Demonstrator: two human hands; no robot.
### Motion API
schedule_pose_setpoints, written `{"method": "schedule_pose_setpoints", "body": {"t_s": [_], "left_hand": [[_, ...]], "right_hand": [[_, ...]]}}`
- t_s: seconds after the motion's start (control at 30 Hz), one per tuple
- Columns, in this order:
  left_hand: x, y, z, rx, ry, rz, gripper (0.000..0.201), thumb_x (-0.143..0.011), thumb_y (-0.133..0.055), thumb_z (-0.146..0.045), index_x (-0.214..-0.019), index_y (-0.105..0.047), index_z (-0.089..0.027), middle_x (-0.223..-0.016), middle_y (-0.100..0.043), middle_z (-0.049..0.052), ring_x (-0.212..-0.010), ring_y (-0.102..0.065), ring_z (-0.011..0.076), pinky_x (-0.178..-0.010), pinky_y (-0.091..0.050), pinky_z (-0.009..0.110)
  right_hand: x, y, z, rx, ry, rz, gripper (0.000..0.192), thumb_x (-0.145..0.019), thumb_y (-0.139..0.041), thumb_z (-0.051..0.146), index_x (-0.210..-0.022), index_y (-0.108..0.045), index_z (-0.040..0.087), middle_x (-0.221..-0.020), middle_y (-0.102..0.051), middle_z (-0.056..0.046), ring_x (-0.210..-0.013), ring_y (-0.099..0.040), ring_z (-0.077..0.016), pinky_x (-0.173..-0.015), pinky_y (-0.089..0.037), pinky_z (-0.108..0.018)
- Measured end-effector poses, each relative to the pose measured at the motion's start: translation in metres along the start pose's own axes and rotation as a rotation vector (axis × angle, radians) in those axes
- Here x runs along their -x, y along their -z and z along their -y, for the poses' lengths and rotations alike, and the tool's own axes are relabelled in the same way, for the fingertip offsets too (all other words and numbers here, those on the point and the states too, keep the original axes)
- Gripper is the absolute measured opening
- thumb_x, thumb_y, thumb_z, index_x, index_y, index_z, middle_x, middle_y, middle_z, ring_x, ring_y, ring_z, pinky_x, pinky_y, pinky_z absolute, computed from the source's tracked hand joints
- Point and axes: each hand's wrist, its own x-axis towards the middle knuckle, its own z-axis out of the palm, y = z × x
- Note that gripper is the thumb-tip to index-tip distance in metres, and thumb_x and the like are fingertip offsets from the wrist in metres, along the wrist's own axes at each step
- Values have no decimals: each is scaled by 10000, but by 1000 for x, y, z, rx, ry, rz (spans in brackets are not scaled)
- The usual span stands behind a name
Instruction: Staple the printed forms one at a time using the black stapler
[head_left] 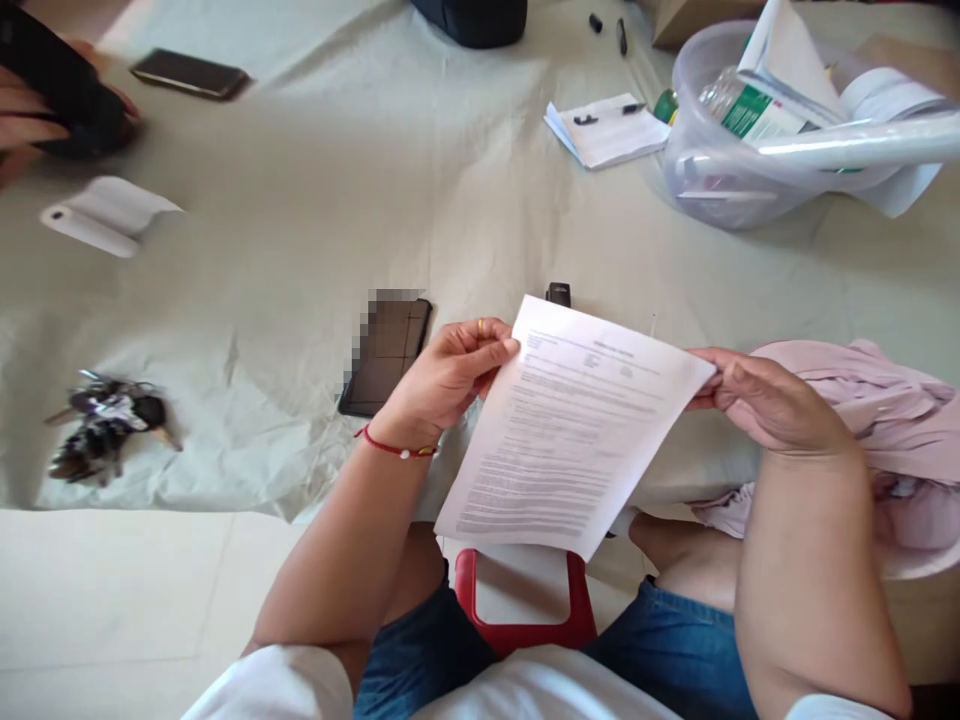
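Two hands, left hand (pixel 450 375) and right hand (pixel 757 400), pinch printed sheet (pixel 570 430); plastic tub (pixel 705 160) holds bottle (pixel 742 108), papers.

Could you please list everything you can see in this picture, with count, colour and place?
printed sheet: one, white with text, held above the lap by both hands
phone: one, dark, on the cloth beside the left hand
second phone: one, dark, far left on the cloth
keys: one bunch, dark and metallic, left edge of the cloth
paper roll: one, white, partly unrolled, left
notepad: one, white, near the tub
plastic tub: one, clear, upper right, holding a bottle and papers
garment: one, pale pink, right
table cloth: one, pale grey-green, creased
another person's hand: upper left, around a dark thing
left hand: pinches the sheet's left edge; ring, red bracelet
right hand: pinches the sheet's right corner
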Motion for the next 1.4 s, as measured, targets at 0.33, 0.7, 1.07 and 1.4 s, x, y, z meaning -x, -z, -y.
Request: {"method": "schedule_pose_setpoints", "body": {"t_s": [0.33,0.7,1.07,1.4], "left_hand": [[-24,5,17,93,-111,-399,260,-825,-854,-332,-769,-622,-228,-608,-511,-56,-524,-441,87,-505,-368,242],[-12,-18,29,232,120,91,356,-754,-943,-457,-904,-821,-159,-1010,-870,151,-1052,-825,359,-916,-650,442],[-13,-25,36,268,86,-38,440,-758,-1003,-448,-1032,-844,-144,-1073,-881,170,-1073,-841,361,-957,-689,480],[-8,-17,34,188,49,-98,389,-790,-952,-440,-1014,-835,-144,-1021,-882,149,-995,-851,331,-923,-691,459]], "right_hand": [[-33,-55,-7,-185,-26,-136,485,-753,-1008,546,-1086,-821,247,-1098,-888,-62,-1035,-849,-300,-1067,-654,-542],[-32,-40,-6,-235,112,-472,411,-744,-1018,459,-1082,-860,287,-1178,-887,-22,-1162,-833,-304,-1176,-617,-534],[-42,-32,-25,-94,135,-460,464,-799,-994,456,-1196,-799,315,-1269,-858,-41,-1215,-810,-342,-1119,-649,-601],[-42,-7,-30,-13,168,-799,212,-827,-918,338,-1012,-869,246,-982,-874,-49,-841,-793,-264,-831,-646,-396]]}}
